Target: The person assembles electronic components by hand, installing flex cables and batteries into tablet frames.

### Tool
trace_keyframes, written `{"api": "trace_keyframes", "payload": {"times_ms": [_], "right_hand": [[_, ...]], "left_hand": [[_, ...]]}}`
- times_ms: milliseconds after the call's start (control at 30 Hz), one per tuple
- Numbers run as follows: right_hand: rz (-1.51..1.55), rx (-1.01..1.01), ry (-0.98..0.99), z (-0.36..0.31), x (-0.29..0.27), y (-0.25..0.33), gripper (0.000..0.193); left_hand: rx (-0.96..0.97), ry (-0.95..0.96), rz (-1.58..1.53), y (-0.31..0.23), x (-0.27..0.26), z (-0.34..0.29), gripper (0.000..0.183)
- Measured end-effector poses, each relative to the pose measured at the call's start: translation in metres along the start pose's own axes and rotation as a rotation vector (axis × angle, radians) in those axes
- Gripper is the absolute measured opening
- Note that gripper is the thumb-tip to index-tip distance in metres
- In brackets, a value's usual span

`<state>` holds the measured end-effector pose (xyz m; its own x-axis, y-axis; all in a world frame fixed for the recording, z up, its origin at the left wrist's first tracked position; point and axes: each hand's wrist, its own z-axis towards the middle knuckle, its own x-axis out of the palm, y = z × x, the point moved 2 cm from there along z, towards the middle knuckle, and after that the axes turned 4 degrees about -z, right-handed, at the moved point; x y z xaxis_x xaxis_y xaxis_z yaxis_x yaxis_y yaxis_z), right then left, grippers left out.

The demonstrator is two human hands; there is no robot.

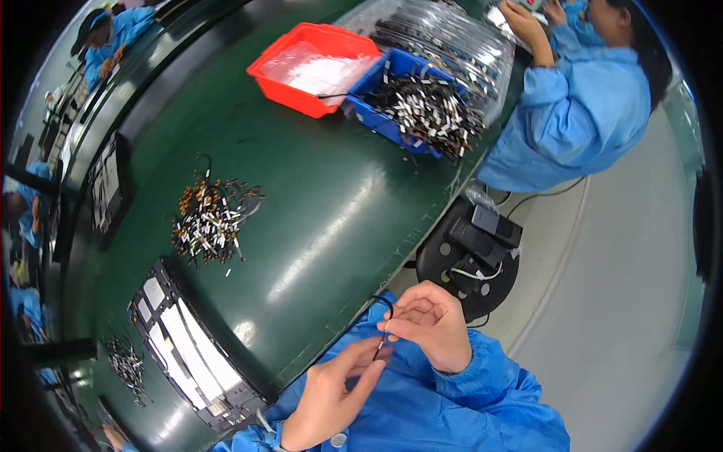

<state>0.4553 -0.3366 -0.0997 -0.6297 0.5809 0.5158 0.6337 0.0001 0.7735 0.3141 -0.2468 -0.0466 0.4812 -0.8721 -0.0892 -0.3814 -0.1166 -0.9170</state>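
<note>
black cable (391,310) runs between our two hands, in front of our blue clothing (407,399): its upper stretch passes between the thumb and forefinger of our right hand (433,325), which pinch it, and its lower end sits at the fingertips of our left hand (331,388), where we cannot tell whether they grip or only touch it. it is thin, bent into a hook at the top, with a small pale band lower down. beside us on the green table (301,188) lies a black panel (192,346) with white blocks; past it we see a heap of small cables (209,226). farther off, a red bin (290,94) holds clear plastic (285,66), just beside a blue bin (384,125) heaped with more cables (433,109).
</note>
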Motion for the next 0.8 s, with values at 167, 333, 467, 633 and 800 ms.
{"api": "trace_keyframes", "payload": {"times_ms": [167,333,467,633,800], "right_hand": [[0.024,-0.173,-0.104,-0.007,-0.003,-0.002,0.021],[-0.711,-0.758,0.147,-0.019,-0.028,-0.008,0.025],[-0.605,-0.692,0.208,-0.014,-0.043,-0.010,0.025],[-0.570,-0.785,0.124,-0.013,-0.043,-0.018,0.024],[-0.729,-0.656,0.024,-0.008,-0.033,-0.024,0.022]], "left_hand": [[-0.102,0.031,-0.051,0.010,0.021,0.008,0.025],[-0.098,0.007,0.152,-0.001,0.028,0.011,0.021],[-0.148,-0.063,0.108,0.004,0.040,0.009,0.016],[-0.196,-0.093,-0.038,0.011,0.043,0.015,0.017],[-0.224,-0.048,-0.041,0.010,0.035,0.021,0.020]]}}
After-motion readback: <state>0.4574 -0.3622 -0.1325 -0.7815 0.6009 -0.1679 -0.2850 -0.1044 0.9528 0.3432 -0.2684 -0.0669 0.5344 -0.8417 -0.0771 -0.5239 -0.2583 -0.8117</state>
